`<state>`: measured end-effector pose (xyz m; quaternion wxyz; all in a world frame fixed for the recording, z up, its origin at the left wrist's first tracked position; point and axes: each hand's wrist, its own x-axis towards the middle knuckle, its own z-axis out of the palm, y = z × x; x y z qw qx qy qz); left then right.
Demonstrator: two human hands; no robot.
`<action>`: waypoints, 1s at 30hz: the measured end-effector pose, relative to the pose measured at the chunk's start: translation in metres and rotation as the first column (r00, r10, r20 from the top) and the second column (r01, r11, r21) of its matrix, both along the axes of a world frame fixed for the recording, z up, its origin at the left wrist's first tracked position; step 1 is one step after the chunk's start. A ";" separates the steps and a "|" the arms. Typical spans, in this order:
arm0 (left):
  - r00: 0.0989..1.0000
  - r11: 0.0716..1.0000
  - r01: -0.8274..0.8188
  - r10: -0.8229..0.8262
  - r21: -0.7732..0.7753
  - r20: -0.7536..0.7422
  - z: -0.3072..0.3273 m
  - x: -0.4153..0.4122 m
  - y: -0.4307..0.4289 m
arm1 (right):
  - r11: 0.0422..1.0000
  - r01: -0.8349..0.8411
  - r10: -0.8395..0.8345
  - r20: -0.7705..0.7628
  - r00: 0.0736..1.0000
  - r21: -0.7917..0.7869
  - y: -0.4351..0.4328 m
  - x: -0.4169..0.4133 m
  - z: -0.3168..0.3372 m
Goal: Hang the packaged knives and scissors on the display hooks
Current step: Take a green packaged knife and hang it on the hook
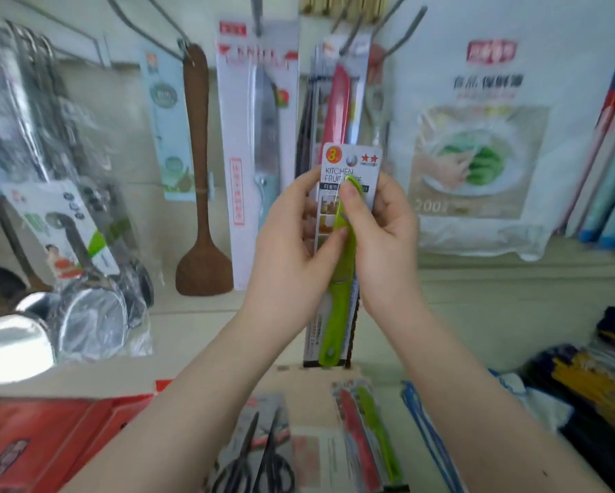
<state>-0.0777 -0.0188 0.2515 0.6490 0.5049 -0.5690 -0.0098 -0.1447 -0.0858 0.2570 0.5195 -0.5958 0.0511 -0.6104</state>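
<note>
Both forearms reach up and forward, wrists bent slightly inward, so the hands meet at chest height before the display wall. The left hand [291,243] closes its grip on the left edge of a carded green-handled fruit knife [341,265], held upright (its header reads "KITCHEN FRUIT"), thumb across the card's front. The right hand [380,236] clamps the right edge, thumb pressed on the blade cover. Below, packaged black scissors [259,453] lie on the counter [306,403].
</note>
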 end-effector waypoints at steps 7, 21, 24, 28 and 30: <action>0.996 0.997 -0.025 0.031 -0.067 0.085 0.048 -0.004 -0.007 | 1.000 -0.002 0.003 0.035 0.999 -0.027 -0.004 -0.003 0.044; 0.998 0.990 -0.068 0.065 -0.124 -0.026 0.097 -0.001 -0.024 | 0.977 0.200 -0.200 0.014 0.980 -0.071 -0.010 0.005 0.093; 0.997 0.989 -0.071 0.069 -0.131 -0.019 0.101 -0.003 -0.025 | 0.975 0.210 -0.209 0.020 0.978 -0.073 -0.012 0.005 0.098; 0.995 0.988 -0.094 0.097 -0.120 0.018 0.106 -0.003 -0.026 | 0.969 0.241 -0.241 -0.006 0.970 -0.049 -0.017 0.008 0.102; 0.990 0.986 -0.118 0.125 -0.116 0.063 0.108 -0.002 -0.029 | 0.968 0.248 -0.249 -0.028 0.968 -0.039 -0.019 0.009 0.104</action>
